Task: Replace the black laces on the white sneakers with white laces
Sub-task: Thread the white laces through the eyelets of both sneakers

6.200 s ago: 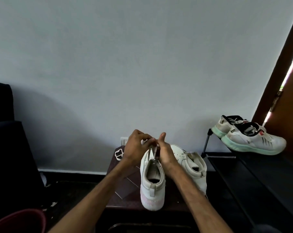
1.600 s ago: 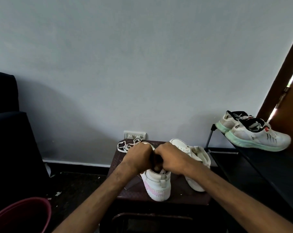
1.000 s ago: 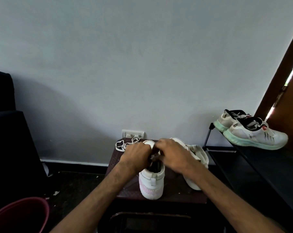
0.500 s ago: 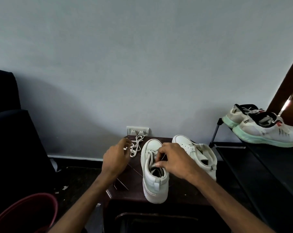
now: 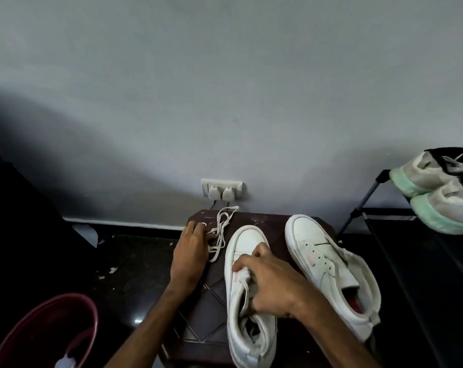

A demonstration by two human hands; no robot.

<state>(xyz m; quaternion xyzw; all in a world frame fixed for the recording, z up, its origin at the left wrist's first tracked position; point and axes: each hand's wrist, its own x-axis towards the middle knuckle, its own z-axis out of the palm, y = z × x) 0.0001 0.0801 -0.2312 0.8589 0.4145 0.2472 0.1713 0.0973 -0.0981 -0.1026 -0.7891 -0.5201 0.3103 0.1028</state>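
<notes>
Here white laces (image 5: 221,230) touch the left hand (image 5: 189,257).

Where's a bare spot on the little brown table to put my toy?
Best is the table patch nearest you, between the left forearm and the held sneaker. A thin strip is free at the back, between the white lace and the other sneaker. It's crowded around the left hand and right hand.

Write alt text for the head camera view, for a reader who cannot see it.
A person's right hand grips the near white sneaker at its tongue on a dark table, while the left hand reaches a loose white lace beside it. A second white sneaker lies alongside, unlaced.
</notes>
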